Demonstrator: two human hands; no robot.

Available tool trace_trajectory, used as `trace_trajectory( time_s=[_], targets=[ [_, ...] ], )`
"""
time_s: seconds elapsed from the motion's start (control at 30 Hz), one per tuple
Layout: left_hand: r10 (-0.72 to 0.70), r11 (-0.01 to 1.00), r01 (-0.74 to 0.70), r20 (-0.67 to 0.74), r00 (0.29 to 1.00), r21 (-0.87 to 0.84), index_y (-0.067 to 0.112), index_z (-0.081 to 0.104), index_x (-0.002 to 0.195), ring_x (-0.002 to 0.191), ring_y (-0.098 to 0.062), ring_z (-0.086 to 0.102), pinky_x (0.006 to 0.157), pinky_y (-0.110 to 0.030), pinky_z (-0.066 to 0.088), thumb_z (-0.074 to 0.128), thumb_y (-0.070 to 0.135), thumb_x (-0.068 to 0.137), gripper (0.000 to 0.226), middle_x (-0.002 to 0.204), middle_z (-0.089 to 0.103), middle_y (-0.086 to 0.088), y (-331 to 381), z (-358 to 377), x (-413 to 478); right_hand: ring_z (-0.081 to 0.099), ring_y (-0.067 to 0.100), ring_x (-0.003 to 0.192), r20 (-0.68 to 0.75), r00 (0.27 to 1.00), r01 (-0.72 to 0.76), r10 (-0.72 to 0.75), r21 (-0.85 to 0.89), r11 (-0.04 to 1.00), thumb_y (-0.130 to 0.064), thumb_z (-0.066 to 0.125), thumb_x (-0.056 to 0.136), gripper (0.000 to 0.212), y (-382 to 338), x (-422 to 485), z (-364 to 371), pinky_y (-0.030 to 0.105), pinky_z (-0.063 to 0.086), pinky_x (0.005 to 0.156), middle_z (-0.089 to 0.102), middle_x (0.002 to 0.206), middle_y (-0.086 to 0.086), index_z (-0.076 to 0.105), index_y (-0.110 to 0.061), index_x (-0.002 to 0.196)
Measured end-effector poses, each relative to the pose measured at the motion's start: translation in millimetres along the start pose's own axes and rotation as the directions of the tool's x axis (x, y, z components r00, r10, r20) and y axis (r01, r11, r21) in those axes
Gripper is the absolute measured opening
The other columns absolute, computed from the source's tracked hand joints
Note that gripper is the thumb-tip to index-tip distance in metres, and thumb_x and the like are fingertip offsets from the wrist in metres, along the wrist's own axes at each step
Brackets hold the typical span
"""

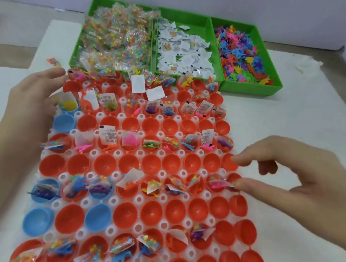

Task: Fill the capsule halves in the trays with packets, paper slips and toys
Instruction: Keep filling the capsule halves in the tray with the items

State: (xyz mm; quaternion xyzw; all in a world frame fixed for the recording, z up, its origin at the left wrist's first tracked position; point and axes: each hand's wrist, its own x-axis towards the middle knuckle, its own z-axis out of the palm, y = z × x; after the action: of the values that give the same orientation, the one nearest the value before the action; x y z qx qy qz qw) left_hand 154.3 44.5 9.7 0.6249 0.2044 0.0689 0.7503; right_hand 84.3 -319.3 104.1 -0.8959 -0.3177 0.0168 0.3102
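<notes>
Right hand (301, 184), fingers apart, touches a packet (221, 182) at mid-right; left hand (32, 102) lies flat. A rough push could spill it.

Red and blue capsule halves (151, 167) sat mouth-up in a white tray (139, 153), alternate rows filled; green bins (253, 88) held packets (116, 31), paper slips (185, 48), toys (244, 51).

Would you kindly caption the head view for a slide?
Left hand and right hand over a tray of red and blue capsule halves, green bins behind.
</notes>
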Motion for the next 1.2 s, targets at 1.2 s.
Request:
trace_trajectory(
  time_s=[1.2],
  targets=[
    [0.223,0.295,-0.600,0.557,0.800,0.744,0.027,0.057,0.127,0.124,-0.011,0.047,0.103,-0.027,0.036,0.056,0.029,0.095,0.032,0.133,0.052,0.007,63.5,169.1,66.7,0.062,0.024,0.099,-0.395,0.697,-0.683,0.599,-0.110,0.722,-0.027,0.071,0.087,0.036,164.3,159.3,7.0,0.033,0.047,0.086,0.067,0.111,0.010,0.066,-0.011,0.118]
  ],
)
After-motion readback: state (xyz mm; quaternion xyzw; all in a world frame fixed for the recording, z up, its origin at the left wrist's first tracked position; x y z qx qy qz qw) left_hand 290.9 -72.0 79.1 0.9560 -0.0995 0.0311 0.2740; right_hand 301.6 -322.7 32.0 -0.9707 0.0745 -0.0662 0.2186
